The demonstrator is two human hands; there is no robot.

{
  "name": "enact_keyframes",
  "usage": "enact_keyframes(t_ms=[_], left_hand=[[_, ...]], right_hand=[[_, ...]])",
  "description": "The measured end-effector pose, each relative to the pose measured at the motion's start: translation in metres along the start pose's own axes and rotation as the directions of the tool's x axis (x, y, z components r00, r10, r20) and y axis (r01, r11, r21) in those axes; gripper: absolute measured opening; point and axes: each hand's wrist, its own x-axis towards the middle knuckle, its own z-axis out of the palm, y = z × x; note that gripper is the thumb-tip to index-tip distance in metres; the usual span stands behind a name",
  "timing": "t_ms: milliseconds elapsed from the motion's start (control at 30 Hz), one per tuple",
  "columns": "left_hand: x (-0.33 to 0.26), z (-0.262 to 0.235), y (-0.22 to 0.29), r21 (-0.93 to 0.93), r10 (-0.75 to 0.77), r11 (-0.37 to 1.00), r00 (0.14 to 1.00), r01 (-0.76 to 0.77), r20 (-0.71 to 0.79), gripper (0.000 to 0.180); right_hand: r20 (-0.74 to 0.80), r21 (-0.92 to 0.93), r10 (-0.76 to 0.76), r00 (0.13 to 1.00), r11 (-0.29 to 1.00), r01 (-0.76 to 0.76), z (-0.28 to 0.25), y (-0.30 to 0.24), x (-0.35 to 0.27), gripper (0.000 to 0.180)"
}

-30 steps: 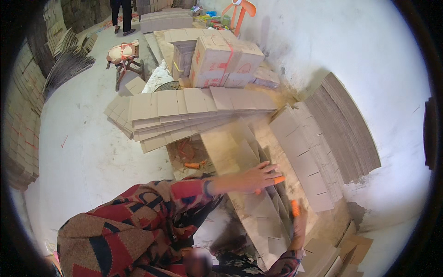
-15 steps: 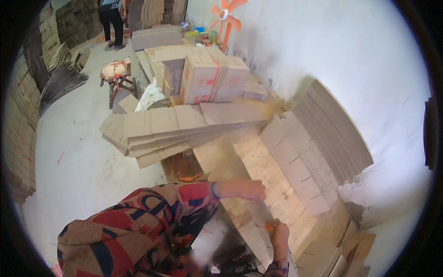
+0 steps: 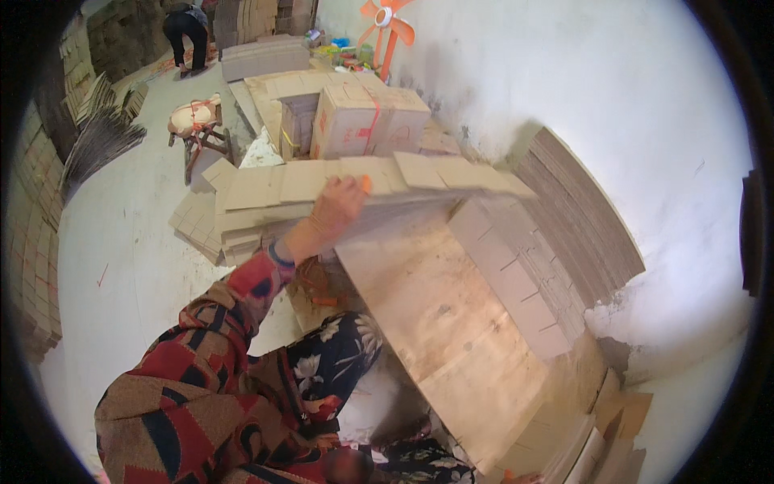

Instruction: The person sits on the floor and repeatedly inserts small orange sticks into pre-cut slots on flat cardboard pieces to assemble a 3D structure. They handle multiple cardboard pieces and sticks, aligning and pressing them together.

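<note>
My left hand [image 3: 337,203] is reached out over a stack of slotted cardboard strips [image 3: 250,191]. Its fingers are closed on the long top cardboard strip [image 3: 419,171], whose right end is blurred and reaches over the cardboard by the wall. An orange cover shows on one fingertip. Only a sliver of my right hand [image 3: 526,478] shows at the bottom edge, beside upright cardboard sheets [image 3: 576,452]; its fingers are mostly cut off. Between the hands lies a bare wooden board [image 3: 443,323].
A slotted cardboard stack [image 3: 516,274] leans against the wall at right. Behind the strips stands a taped carton [image 3: 347,121], with an orange fan [image 3: 387,32] farther back. A padded stool [image 3: 196,121] stands on the floor. Another person [image 3: 185,36] bends over far away.
My left hand has moved from the board up and away to the far stack, with a strip. My right hand has dropped to the bottom edge. The distant person has bent down.
</note>
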Motion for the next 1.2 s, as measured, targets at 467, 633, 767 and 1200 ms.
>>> enact_keyframes(t_ms=[467, 633, 767, 1200], left_hand=[[-0.006, 0.018, 0.039, -0.422, -0.045, 0.901, 0.990, 0.097, 0.131, 0.031], [0.053, 0.017, 0.155, -0.804, 0.083, 0.590, 0.996, -0.075, -0.032, 0.030], [0.104, 0.028, 0.255, -0.907, 0.167, 0.405, 0.985, -0.117, -0.053, 0.037], [0.176, 0.133, 0.432, -0.781, 0.444, 0.590, 0.890, -0.205, 0.103, 0.051]], right_hand=[[0.184, 0.623, 0.468, 0.865, 0.625, -0.471, -0.038, 0.054, 0.050, 0.057], [-0.044, 0.987, 0.516, 0.856, 0.152, -0.041, -0.072, -0.020, 0.091, 0.051], [0.103, 0.906, 0.445, 0.890, -0.411, 0.101, -0.121, -0.090, 0.115, 0.043], [0.111, 0.988, 0.403, 0.908, 0.054, -0.144, -0.123, -0.147, 0.140, 0.042]])
